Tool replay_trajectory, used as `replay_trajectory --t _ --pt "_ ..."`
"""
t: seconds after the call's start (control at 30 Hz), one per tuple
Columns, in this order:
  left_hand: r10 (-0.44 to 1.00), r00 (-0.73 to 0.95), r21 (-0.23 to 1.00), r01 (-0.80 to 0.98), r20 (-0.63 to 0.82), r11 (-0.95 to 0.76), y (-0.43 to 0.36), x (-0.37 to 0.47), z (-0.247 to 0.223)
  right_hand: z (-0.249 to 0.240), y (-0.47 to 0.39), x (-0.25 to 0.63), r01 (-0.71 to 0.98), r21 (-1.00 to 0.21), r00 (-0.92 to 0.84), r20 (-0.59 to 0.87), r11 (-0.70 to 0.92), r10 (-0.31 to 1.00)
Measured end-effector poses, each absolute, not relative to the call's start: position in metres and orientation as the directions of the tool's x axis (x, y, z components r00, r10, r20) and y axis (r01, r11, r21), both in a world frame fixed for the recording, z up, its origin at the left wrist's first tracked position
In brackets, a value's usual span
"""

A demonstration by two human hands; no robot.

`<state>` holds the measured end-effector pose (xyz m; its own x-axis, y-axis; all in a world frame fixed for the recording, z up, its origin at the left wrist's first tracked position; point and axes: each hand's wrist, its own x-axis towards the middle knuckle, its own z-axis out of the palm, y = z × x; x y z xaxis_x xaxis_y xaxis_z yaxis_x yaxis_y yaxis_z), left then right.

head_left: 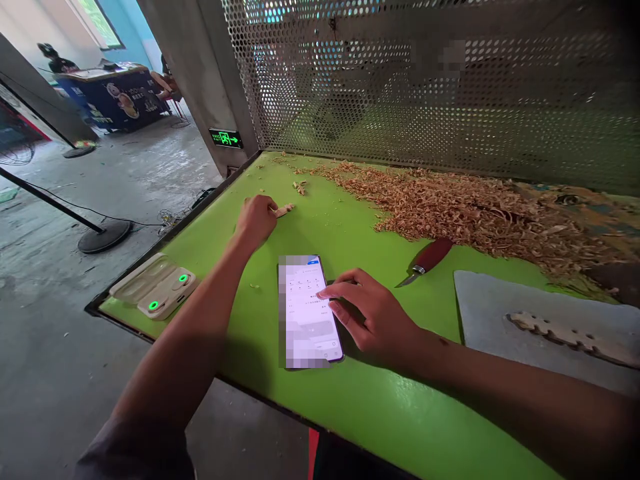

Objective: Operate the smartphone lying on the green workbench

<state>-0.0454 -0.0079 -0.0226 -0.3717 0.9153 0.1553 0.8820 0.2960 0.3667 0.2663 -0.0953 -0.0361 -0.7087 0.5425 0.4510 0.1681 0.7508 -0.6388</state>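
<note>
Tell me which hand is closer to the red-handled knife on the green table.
Right. The right hand rests at the phone, just left of the knife without touching it. The left hand is farther away, beyond the phone, closed on a small wood piece.

Green table (350, 413): phone (309, 313), knife (427, 260), shavings (465, 210).

- Phone (307, 310): lit screen up, lying flat near the front edge of the green tabletop (350, 220).
- Small pale wood piece (283, 211): farther back on that tabletop.
</note>
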Motion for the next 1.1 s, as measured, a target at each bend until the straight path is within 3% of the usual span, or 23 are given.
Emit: replay_trajectory --t 0.17,0.43,1.1 --pt "0.910 -0.355 0.333 0.902 0.215 0.273 -0.0068 -0.0470 -0.0257 -0.0323 -0.0953 0.2666 0.058 -0.607 -0.701 0.541 0.793 0.465" --pt "0.912 -0.349 0.343 0.902 0.217 0.264 -0.0081 -0.0461 -0.0245 -0.0336 -0.0964 0.2679 0.131 -0.648 -0.644 0.520 0.750 0.561" --pt "0.911 -0.333 0.299 0.920 0.245 0.255 -0.0054 -0.0499 -0.0290 -0.0347 -0.0967 0.2683 0.125 -0.666 -0.645 0.509 0.736 0.570"
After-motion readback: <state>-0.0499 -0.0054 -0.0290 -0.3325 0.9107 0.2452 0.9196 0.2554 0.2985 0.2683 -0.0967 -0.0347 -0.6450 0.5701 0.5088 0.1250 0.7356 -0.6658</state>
